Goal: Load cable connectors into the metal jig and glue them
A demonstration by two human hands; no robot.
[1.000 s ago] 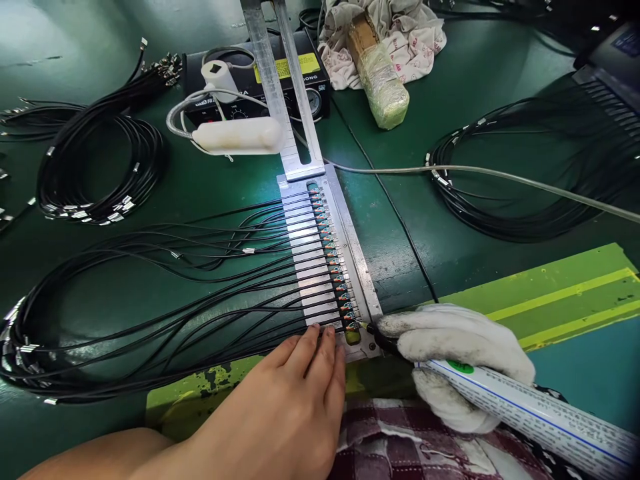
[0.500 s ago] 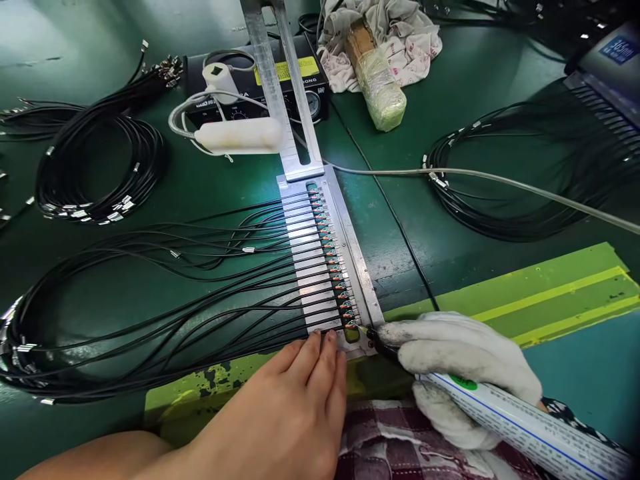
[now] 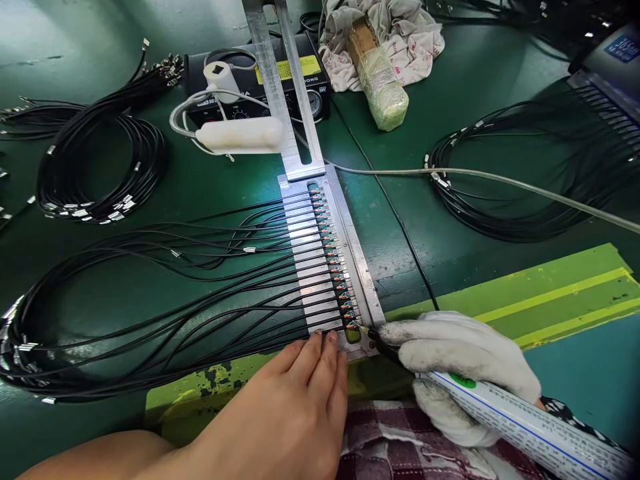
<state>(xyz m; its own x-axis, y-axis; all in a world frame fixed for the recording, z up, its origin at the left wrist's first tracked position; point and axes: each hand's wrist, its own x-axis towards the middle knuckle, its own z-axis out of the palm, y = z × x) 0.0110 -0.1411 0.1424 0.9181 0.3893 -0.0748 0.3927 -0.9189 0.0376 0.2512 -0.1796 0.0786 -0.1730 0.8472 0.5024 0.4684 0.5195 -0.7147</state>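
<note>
A long metal fixture (image 3: 363, 280) lies on the green bench with several black cables (image 3: 210, 300) clamped side by side, their stripped coloured ends (image 3: 336, 267) in a row. My bare left hand (image 3: 295, 407) lies flat, fingers together, fingertips on the fixture's near end beside the last cable. My right hand (image 3: 460, 363), in a white glove, is closed around a white pen-shaped tool (image 3: 520, 423). Its dark tip (image 3: 367, 330) touches the nearest cable end.
Coiled black cables lie at left (image 3: 95, 167) and right (image 3: 525, 173). A black control box (image 3: 310, 80), a white handpiece (image 3: 240, 135), a wrapped block on a cloth (image 3: 383, 80) and a grey hose (image 3: 500, 177) sit farther back. Yellow-green tape (image 3: 550, 293) marks the bench.
My gloved right hand and the tool tip shifted slightly lower with the view; the tip stays at the nearest cable end. My left hand keeps its place.
</note>
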